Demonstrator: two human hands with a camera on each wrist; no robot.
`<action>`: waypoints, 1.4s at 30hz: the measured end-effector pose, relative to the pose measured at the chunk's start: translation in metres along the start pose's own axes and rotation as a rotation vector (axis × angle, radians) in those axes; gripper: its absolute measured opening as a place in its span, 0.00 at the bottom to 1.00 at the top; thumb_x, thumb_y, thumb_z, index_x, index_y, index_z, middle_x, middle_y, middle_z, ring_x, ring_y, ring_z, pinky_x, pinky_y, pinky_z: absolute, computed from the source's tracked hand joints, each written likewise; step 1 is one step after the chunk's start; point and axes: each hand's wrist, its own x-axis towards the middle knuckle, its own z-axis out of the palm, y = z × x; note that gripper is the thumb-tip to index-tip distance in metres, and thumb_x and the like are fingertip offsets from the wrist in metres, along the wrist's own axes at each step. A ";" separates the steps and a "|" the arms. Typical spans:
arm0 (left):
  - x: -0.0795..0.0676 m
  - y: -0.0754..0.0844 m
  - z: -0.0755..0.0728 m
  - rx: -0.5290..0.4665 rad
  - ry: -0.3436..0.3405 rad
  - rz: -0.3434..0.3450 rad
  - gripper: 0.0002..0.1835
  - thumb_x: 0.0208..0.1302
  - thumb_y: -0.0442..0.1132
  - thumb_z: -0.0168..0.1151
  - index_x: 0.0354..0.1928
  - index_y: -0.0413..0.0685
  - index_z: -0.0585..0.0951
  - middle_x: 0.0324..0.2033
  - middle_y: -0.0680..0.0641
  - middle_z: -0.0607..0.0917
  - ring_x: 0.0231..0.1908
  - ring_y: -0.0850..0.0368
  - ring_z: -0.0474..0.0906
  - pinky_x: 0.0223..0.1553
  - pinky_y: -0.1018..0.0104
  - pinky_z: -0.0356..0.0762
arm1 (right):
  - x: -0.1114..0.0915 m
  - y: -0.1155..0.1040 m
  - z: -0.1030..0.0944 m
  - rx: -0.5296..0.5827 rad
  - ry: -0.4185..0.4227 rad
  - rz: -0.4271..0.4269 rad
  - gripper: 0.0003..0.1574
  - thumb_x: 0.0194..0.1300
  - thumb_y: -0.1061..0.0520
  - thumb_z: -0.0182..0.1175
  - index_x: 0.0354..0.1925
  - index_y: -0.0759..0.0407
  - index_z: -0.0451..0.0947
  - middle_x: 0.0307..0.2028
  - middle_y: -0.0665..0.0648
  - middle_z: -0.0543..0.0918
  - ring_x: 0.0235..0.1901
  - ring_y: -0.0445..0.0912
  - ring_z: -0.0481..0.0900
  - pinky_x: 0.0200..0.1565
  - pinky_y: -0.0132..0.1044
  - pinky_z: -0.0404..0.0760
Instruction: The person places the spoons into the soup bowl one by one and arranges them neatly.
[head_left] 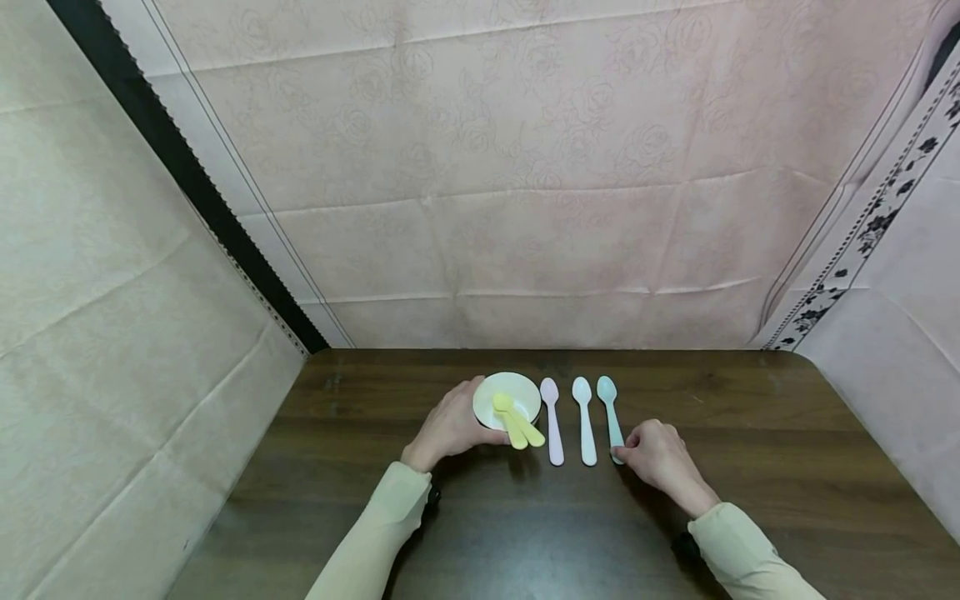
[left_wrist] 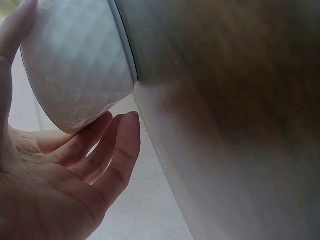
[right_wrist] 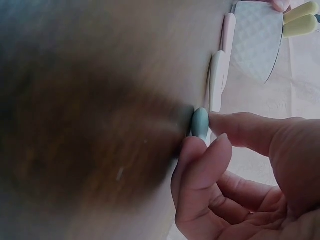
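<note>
My left hand (head_left: 453, 427) grips a white bowl (head_left: 517, 384) from its left side, thumb on the near side. The bowl's diamond-patterned outer wall (left_wrist: 75, 60) fills the upper left of the left wrist view. Two yellow spoons (head_left: 517, 423) lean in the bowl, their handles over its near rim. To the right, my right hand (head_left: 663, 458) pinches the handle end of a teal spoon (head_left: 609, 406) between thumb and finger. Left of that spoon lie a white spoon (head_left: 585, 423) and, beside the bowl, a pale pink spoon (head_left: 553, 422), bowl ends away from me.
The brown wooden table (head_left: 540, 525) has its far edge just beyond the bowl and spoons. Pale patterned cloth (head_left: 525, 208) hangs behind it, with more cloth (head_left: 150, 375) at the left side and at the right.
</note>
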 end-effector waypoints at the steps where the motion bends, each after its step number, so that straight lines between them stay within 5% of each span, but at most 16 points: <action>1: 0.000 0.000 0.000 0.000 0.000 -0.001 0.55 0.46 0.61 0.90 0.74 0.49 0.74 0.62 0.45 0.86 0.63 0.44 0.81 0.65 0.42 0.80 | 0.000 0.000 0.000 0.003 -0.001 0.002 0.17 0.65 0.55 0.76 0.21 0.58 0.85 0.19 0.49 0.79 0.24 0.45 0.74 0.27 0.37 0.71; 12: 0.001 0.001 -0.001 0.020 0.003 0.006 0.56 0.46 0.60 0.90 0.75 0.47 0.73 0.62 0.44 0.86 0.63 0.43 0.81 0.63 0.43 0.81 | -0.001 -0.001 -0.004 0.023 -0.024 0.037 0.22 0.69 0.54 0.73 0.18 0.57 0.83 0.13 0.47 0.75 0.20 0.43 0.73 0.26 0.36 0.70; 42: 0.001 -0.001 -0.001 -0.008 0.004 0.023 0.54 0.47 0.60 0.90 0.74 0.48 0.74 0.60 0.45 0.86 0.61 0.44 0.82 0.62 0.43 0.81 | 0.003 0.003 0.002 0.117 -0.043 0.115 0.15 0.68 0.54 0.72 0.24 0.58 0.86 0.15 0.48 0.80 0.19 0.42 0.77 0.25 0.36 0.73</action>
